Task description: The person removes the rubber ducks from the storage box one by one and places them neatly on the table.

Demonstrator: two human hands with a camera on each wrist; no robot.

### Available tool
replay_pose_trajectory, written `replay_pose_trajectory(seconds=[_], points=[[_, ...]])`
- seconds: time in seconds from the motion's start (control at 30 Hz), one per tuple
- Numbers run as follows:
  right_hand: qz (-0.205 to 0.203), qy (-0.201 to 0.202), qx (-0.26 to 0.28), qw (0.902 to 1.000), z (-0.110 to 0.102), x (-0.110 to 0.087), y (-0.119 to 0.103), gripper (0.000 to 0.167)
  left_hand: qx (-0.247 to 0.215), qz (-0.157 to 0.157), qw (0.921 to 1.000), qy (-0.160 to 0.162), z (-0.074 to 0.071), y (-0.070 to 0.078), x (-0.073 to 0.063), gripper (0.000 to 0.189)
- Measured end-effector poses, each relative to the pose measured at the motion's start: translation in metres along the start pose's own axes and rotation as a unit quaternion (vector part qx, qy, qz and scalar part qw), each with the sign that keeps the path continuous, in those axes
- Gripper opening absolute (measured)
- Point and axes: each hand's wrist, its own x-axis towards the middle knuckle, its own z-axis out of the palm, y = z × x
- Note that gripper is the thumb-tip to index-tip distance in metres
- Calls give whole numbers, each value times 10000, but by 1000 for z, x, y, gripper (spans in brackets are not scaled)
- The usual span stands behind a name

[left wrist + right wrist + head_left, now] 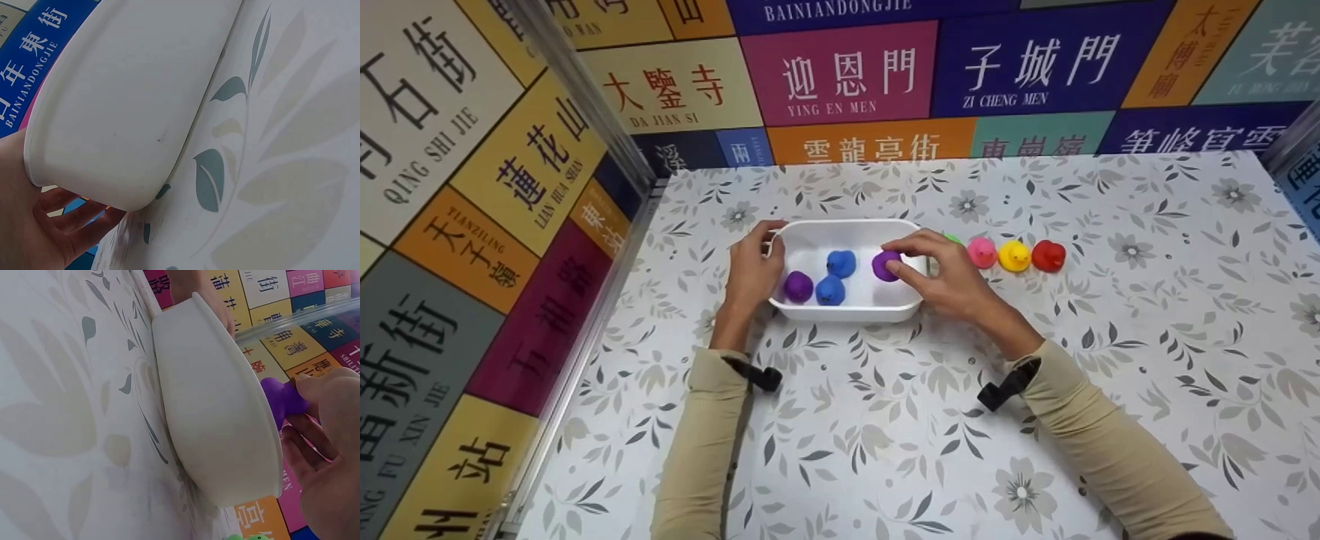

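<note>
A white plastic tub stands on the table. My left hand holds its left end, with fingers against the outer wall and the thumb side at the rim. Over the tub's right part, my right hand pinches a purple rubber duck between thumb and fingers. In the right wrist view this purple duck shows above the rim, partly hidden by it. Inside the tub sit two blue rubber ducks and another purple duck at the left.
Right of the tub, a row of rubber ducks runs along the table: a green duck mostly hidden behind the right hand, then a pink duck, a yellow duck and a red duck. Panels with printed signs border the floral-covered table.
</note>
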Motion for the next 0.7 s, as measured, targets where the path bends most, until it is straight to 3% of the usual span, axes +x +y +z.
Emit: replay_pose_trajectory(seconds=[0.33,0.7], points=[[112,-123,-57,9998,-10,-10,-2,28,-74,26,10000,-56,0,-1,1,32],[208,35,-179,9996,-32,-25,7,28,-85,-39,9999,-51,0,-2,1,32]])
